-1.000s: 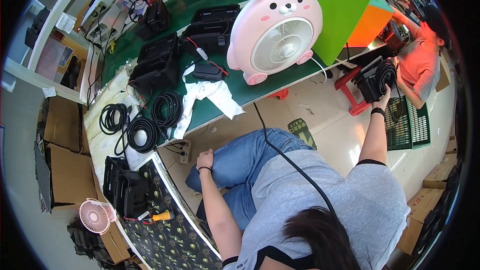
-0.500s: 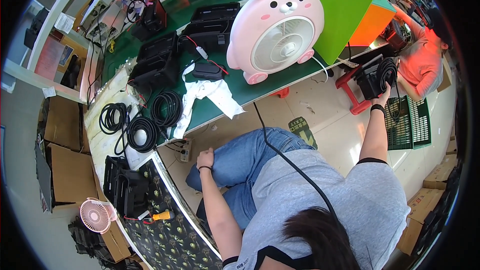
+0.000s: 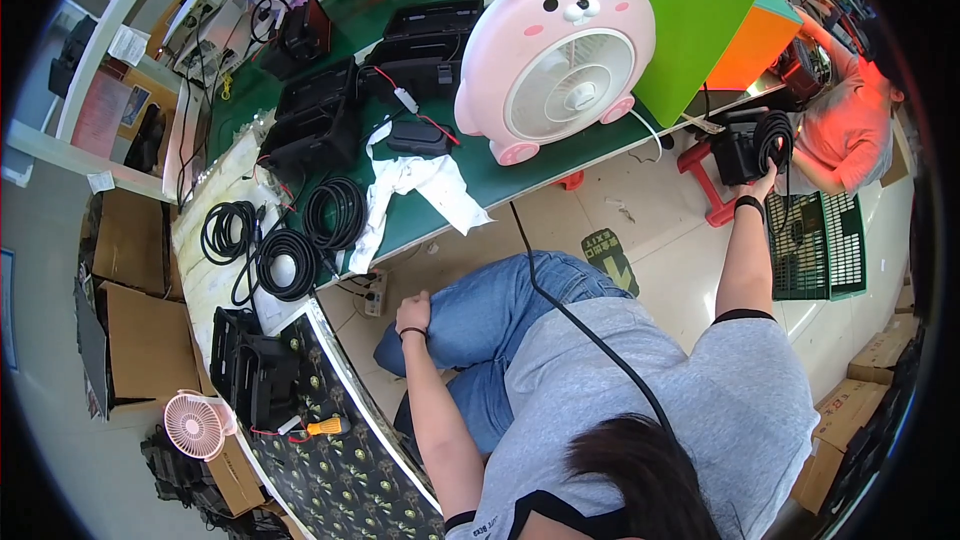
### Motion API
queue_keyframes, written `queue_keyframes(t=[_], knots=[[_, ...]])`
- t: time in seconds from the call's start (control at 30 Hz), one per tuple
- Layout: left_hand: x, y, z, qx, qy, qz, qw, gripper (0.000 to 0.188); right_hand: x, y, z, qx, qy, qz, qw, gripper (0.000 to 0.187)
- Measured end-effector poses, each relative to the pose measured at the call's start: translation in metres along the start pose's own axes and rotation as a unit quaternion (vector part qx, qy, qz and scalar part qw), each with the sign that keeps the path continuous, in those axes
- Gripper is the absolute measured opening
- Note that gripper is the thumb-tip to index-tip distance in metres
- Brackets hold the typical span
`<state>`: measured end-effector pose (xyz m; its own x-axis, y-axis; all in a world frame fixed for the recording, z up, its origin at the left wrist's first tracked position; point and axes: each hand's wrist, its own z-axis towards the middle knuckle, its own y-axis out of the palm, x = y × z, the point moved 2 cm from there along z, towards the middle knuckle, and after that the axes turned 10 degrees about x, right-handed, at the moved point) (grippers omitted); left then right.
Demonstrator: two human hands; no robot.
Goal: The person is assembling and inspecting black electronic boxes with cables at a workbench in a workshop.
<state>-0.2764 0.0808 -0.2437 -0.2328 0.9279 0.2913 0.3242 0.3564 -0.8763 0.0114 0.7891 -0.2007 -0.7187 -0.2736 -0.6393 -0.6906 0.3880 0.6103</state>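
Note:
My right hand [image 3: 758, 186] is stretched far out to the right. Its fingers are closed on a coiled black cable [image 3: 772, 143], and a black box [image 3: 738, 152] hangs along with the coil. Below them stands a green plastic crate [image 3: 815, 240] on the floor. Loosely balled, my left hand [image 3: 413, 314] rests by my knee in blue jeans and has nothing visible in it. Nearest to that hand on the bench are a white cloth [image 3: 425, 183] and several coiled black cables [image 3: 334, 212].
On the green bench [image 3: 400, 230] stand a pink rabbit-shaped fan [image 3: 560, 50] and open black cases [image 3: 312, 120]. A yellow screwdriver [image 3: 325, 427] lies on the patterned side table. Beyond the crate another person [image 3: 850, 130] works beside a red stool [image 3: 705, 185].
My right hand has shifted slightly left and down with the cable and box, and the box has turned. The other person's arms have moved. My left hand stays put.

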Motion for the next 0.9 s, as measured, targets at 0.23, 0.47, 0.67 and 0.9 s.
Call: queue_keyframes(t=[0.23, 0.47, 0.67, 0.9], knots=[[0.002, -0.001, -0.003, 0.007, 0.006, -0.003, 1.0, 0.047, -0.011, 0.018, 0.006, 0.038, 0.037, 0.01, 0.999, 0.056], [0.001, -0.001, -0.004, 0.022, 0.001, -0.012, 1.0, 0.047, -0.038, -0.001, 0.034, 0.172, 0.063, -0.087, 0.979, 0.088], [-0.001, 0.002, 0.001, 0.023, 0.006, -0.009, 1.0, 0.049, -0.051, -0.001, 0.015, 0.06, -0.095, -0.307, 0.945, 0.05], [-0.003, 0.002, 0.004, 0.026, 0.009, -0.003, 1.0, 0.049, -0.245, 0.051, 0.045, 0.162, -0.56, -0.685, 0.438, 0.047]])
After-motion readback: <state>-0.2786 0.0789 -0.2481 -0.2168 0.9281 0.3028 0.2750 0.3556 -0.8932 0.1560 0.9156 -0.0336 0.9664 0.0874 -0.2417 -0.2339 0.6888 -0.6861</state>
